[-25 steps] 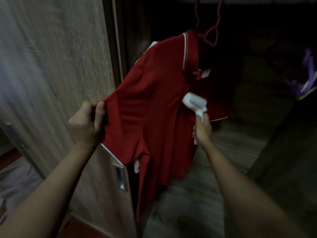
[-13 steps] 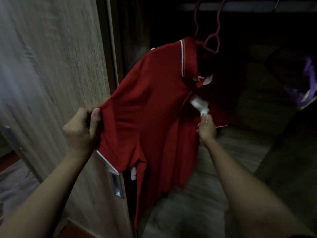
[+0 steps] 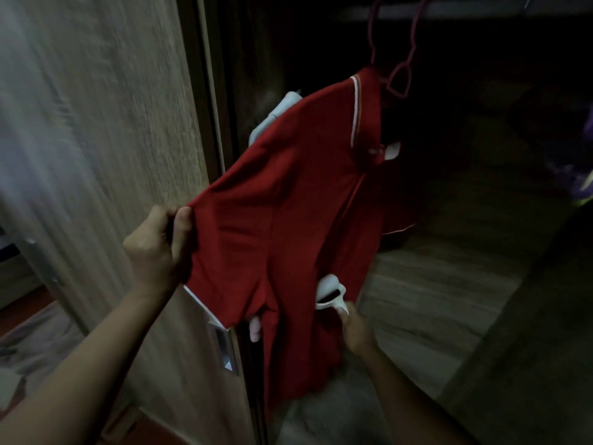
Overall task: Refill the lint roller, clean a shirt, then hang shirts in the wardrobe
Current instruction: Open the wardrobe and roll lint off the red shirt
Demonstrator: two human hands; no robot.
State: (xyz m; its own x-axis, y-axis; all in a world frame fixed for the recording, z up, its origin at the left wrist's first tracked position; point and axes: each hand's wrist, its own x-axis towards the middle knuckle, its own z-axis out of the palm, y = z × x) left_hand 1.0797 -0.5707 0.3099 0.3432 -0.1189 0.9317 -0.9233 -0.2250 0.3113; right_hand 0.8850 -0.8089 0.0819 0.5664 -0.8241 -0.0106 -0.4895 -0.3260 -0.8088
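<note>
Closest to you, at lower left, your left hand (image 3: 154, 248) pinches the edge of the red polo shirt (image 3: 288, 220) at its short sleeve. The thumb lies on the front of the cloth with the fingers curled behind it, and the fabric is drawn taut toward the wardrobe door (image 3: 106, 123). The sleeve's white-trimmed hem (image 3: 199, 300) hangs just below that hand, over the door's recessed metal handle (image 3: 223, 348).

Lower right, your right hand (image 3: 354, 329) grips the white lint roller (image 3: 329, 284) by its handle, fingers wrapped round it. The roller's head points up and lies against the shirt's lower front, near the side seam. How much of the roll touches the cloth is hard to tell in the dim light.

Farther off, the shirt hangs from a pink hanger (image 3: 399, 78) at its white-striped collar (image 3: 354, 107), inside the open wardrobe. The hanger's hook runs up out of the top of the view beside a pale rail (image 3: 481, 8). A white garment (image 3: 276, 114) peeks out behind the shirt's shoulder. The wardrobe's wood-grain floor (image 3: 433, 300) shows beneath the shirt, and something purple (image 3: 577, 175) sits at the far right edge, too dark to identify.
</note>
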